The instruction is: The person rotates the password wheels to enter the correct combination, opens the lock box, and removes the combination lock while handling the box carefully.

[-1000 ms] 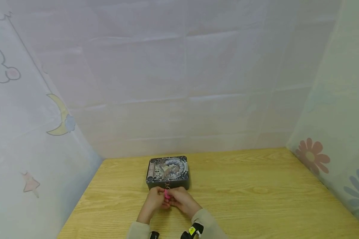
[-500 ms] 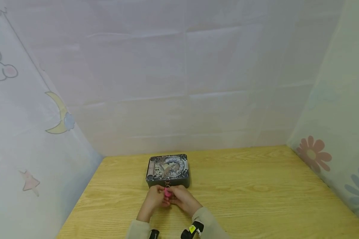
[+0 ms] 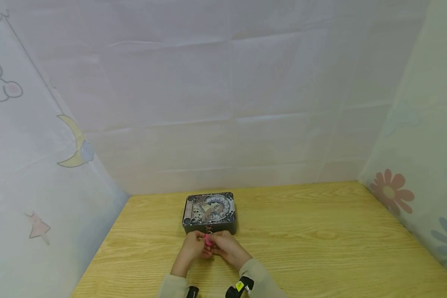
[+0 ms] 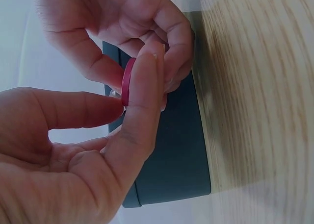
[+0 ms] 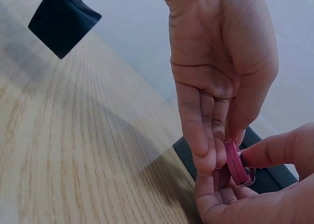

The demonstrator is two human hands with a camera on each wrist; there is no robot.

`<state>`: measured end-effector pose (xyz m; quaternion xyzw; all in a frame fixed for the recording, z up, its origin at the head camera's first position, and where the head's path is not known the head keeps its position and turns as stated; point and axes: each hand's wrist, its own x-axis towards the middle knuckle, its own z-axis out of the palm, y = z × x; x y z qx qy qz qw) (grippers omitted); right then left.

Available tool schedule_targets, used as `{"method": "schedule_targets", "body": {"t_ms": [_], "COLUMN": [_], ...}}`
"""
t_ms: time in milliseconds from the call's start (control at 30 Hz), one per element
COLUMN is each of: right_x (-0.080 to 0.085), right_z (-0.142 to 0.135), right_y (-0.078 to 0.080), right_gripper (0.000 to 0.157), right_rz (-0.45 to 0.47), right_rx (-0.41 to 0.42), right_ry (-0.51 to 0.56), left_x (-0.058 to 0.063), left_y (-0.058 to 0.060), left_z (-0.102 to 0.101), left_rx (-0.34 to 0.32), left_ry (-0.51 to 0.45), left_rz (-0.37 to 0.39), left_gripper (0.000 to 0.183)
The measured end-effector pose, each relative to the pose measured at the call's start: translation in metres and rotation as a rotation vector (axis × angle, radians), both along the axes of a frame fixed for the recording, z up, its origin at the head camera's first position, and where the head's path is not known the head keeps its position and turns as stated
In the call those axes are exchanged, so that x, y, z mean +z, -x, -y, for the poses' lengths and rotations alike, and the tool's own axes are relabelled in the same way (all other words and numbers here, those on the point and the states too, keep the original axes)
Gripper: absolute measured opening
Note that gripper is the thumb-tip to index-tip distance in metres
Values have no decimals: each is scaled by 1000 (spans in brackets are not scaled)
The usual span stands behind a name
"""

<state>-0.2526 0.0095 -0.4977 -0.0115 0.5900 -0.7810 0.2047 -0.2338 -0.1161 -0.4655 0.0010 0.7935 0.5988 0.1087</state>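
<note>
A dark tin box (image 3: 209,209) with an ornate printed lid lies closed on the wooden table. At the middle of its front, below a metal ring (image 3: 209,232), is a small, flat, rounded pink piece (image 3: 208,239). My left hand (image 3: 193,245) pinches the pink piece between thumb and index finger. From the other side, my right hand (image 3: 227,247) pinches it too. Edge-on in the left wrist view, the pink piece (image 4: 127,82) looks thin; in the right wrist view, the same pink piece (image 5: 235,162) has a layered edge. Fingers hide much of it.
The wooden table (image 3: 305,240) extends to both sides of the box. Pale hanging sheets stand behind it and at left and right, the right one printed with flowers (image 3: 391,191). A dark wrist-camera mount (image 3: 240,287) sits at my right sleeve.
Both hands stay at the box front on the pink piece. It turned a little between the fingers, showing a broader face half a second ago and a narrower one now.
</note>
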Motion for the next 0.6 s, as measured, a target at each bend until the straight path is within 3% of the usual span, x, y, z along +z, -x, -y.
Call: {"method": "schedule_targets", "body": {"t_ms": [600], "right_x": [5], "right_z": [-2], "right_y": [-1], "right_gripper": [18], "right_rz": [8], "right_rx": [-9], "right_ry": [1], "left_x": [-1], "left_y": [1], "left_z": [1], "left_rx": [-11], "left_ry": [4], "left_rz": [-12], "left_gripper": [19]}}
